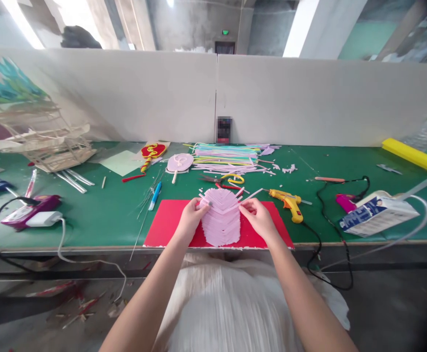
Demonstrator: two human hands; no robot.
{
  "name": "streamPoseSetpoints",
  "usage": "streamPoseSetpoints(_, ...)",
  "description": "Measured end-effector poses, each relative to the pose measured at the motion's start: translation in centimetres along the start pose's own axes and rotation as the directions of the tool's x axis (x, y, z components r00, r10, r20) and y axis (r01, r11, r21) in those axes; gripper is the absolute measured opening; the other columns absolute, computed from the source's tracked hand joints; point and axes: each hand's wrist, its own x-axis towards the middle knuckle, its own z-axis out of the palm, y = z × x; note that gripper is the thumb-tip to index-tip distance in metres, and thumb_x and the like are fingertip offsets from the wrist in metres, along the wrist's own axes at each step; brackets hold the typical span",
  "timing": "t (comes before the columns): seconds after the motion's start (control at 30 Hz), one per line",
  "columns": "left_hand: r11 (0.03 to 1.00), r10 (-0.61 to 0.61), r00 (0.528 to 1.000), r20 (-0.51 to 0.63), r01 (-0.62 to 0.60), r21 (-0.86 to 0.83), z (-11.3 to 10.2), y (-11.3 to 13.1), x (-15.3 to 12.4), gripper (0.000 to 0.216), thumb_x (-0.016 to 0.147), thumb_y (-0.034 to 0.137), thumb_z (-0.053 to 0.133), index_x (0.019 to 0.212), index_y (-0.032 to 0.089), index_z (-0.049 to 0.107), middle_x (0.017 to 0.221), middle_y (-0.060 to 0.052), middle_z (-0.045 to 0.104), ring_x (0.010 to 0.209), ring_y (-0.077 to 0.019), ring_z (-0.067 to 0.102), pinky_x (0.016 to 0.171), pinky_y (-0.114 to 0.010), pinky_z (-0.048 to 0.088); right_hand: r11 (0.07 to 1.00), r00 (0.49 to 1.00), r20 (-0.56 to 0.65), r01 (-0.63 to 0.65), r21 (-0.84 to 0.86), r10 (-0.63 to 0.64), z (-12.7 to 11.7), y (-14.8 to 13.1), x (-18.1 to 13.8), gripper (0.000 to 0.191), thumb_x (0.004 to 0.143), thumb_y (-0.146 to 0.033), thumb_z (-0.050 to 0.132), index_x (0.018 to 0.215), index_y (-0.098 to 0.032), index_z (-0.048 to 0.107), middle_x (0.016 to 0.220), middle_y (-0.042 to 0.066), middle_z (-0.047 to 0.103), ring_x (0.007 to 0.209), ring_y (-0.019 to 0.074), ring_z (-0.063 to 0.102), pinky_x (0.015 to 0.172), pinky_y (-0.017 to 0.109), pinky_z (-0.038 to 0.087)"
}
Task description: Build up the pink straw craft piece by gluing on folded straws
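Observation:
A pale pink oval panel of fuzzy pipe cleaners (221, 230), laid in a V-shaped pattern, lies on a red board (169, 220) at the table's front edge. Loose strip ends stick out at its upper left and upper right. My left hand (194, 215) is closed in a pinch on the panel's upper left edge. On the other side, my right hand (260, 219) pinches a pink pipe cleaner (253, 194) at the panel's upper right edge; its free end points up and to the right. The fingertips partly hide both grips.
Behind the board lie scissors (235, 179) and a bundle of coloured pipe cleaners (228, 155). A yellow glue gun (288, 201) with a black cord rests at right, near a carton (378, 215). A blue marker (155, 195), a pink fan shape (180, 162) and a purple power strip (33, 210) are left.

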Motion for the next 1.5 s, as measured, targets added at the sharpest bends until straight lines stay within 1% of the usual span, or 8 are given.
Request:
streamPoseSetpoints(0.13,0.995,0.012,1.000,-0.008,-0.012,-0.097,-0.2,0.1,-0.3,0.041,0.062,0.044,0.078,0.084,0.018,0.055,0.070,0.002,0.066,0.064,-0.0145,0.063,0.063,-0.024,0.049,0.986,0.995,0.040,-0.099,0.137,0.094,-0.2,-1.5,0.0,0.034,0.076,-0.053,0.062,0.085,-0.020,0.062,0.087,0.006,0.069,0.081,0.0203,0.064,0.073,0.032,0.049)
streamPoseSetpoints(0.33,0.988,0.008,1.000,-0.002,-0.008,-0.153,-0.1,-0.2,-0.5,0.041,0.062,0.041,0.080,0.086,0.018,0.055,0.068,0.003,0.066,0.061,-0.0129,0.062,0.062,-0.023,0.048,0.929,0.966,0.198,-0.222,0.297,0.168,0.2,-3.1,-0.2,0.037,0.072,-0.053,0.064,0.087,-0.019,0.065,0.065,-0.002,0.057,0.052,0.0107,0.046,0.046,0.024,0.035)
streamPoseSetpoints(0.43,0.988,0.001,1.000,0.003,-0.001,-0.155,-0.1,-0.2,-0.5,0.045,0.059,0.043,0.082,0.083,0.019,0.053,0.066,0.004,0.066,0.058,-0.0135,0.062,0.059,-0.023,0.048,0.906,0.963,0.196,-0.242,0.347,0.183,0.7,-2.8,-0.4,0.036,0.071,-0.054,0.066,0.081,-0.019,0.062,0.058,-0.005,0.048,0.049,0.0082,0.040,0.044,0.022,0.030)
streamPoseSetpoints(0.57,0.989,-0.003,1.000,0.006,0.004,-0.145,0.0,-0.2,-0.5,0.048,0.055,0.043,0.084,0.080,0.020,0.050,0.066,0.003,0.067,0.055,-0.0139,0.062,0.057,-0.023,0.048,0.896,0.967,0.165,-0.242,0.372,0.193,1.1,-2.1,-0.4,0.037,0.068,-0.055,0.070,0.081,-0.021,0.062,0.060,-0.005,0.049,0.048,0.0077,0.039,0.042,0.023,0.027)
streamPoseSetpoints(0.83,0.997,0.023,1.000,-0.001,-0.023,-0.074,-0.1,-0.5,-0.3,0.047,0.059,0.044,0.081,0.092,0.017,0.062,0.069,0.001,0.068,0.060,-0.0165,0.063,0.059,-0.025,0.049,0.916,0.976,0.133,-0.206,0.343,0.170,1.0,-1.7,-0.6,0.037,0.067,-0.056,0.073,0.073,-0.020,0.065,0.054,-0.005,0.052,0.047,0.0097,0.042,0.047,0.026,0.031)
streamPoseSetpoints(1.27,0.995,0.059,0.998,0.010,-0.060,0.080,-0.2,-0.5,-0.4,0.034,0.066,0.043,0.077,0.081,0.014,0.067,0.069,0.000,0.066,0.065,-0.0162,0.061,0.055,-0.021,0.043,0.902,0.982,0.081,-0.189,0.389,0.171,1.1,-1.4,-0.4,0.037,0.062,-0.053,0.078,0.077,-0.020,0.070,0.075,0.002,0.070,0.074,0.0193,0.060,0.069,0.031,0.045)
streamPoseSetpoints(1.4,0.997,0.043,0.997,0.071,-0.047,0.057,-0.1,-0.2,-0.6,0.046,0.067,0.043,0.077,0.100,0.015,0.063,0.080,-0.003,0.070,0.072,-0.0203,0.065,0.062,-0.026,0.050,0.888,0.982,0.050,-0.184,0.422,0.179,1.2,-1.0,-0.2,0.034,0.062,-0.050,0.079,0.076,-0.020,0.070,0.078,0.002,0.071,0.080,0.0206,0.062,0.075,0.032,0.046)
streamPoseSetpoints(1.5,0.999,0.037,0.991,0.128,-0.039,0.013,-0.2,-0.2,-0.7,0.049,0.069,0.045,0.076,0.104,0.015,0.060,0.086,-0.006,0.071,0.077,-0.0222,0.067,0.067,-0.030,0.052,0.876,0.983,0.036,-0.178,0.449,0.181,1.2,-0.5,-0.1,0.033,0.063,-0.048,0.079,0.078,-0.021,0.070,0.082,0.002,0.072,0.084,0.0210,0.062,0.079,0.033,0.046)
